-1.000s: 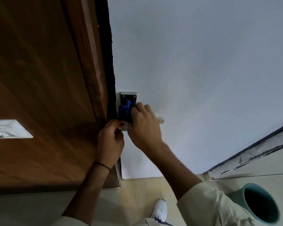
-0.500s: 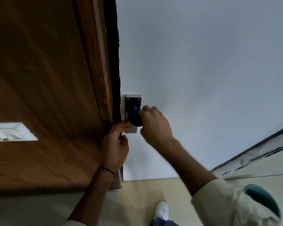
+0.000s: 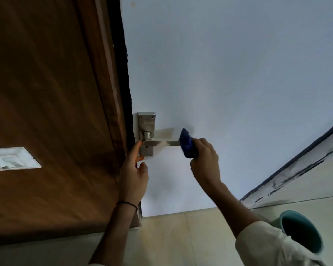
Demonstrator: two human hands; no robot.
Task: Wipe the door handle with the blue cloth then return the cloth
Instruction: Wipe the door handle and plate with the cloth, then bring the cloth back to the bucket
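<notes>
A silver lever door handle (image 3: pixel 161 143) sticks out to the right from its metal backplate (image 3: pixel 146 123) on a white door. My right hand (image 3: pixel 205 162) is closed around the bunched blue cloth (image 3: pixel 186 144), which covers the free right end of the lever. My left hand (image 3: pixel 133 171) rests against the door edge just below the backplate, fingers loosely apart, one fingertip touching the plate's lower left corner. It holds nothing.
A dark brown wooden door frame (image 3: pixel 104 93) runs along the left of the white door (image 3: pixel 229 73). A white switch plate (image 3: pixel 10 159) sits on the wood panel at left. A teal bucket (image 3: pixel 300 233) stands on the tiled floor at lower right.
My right hand has slid the blue cloth from the backplate rightward along the lever to its end, uncovering the lever. My left hand stays near the plate.
</notes>
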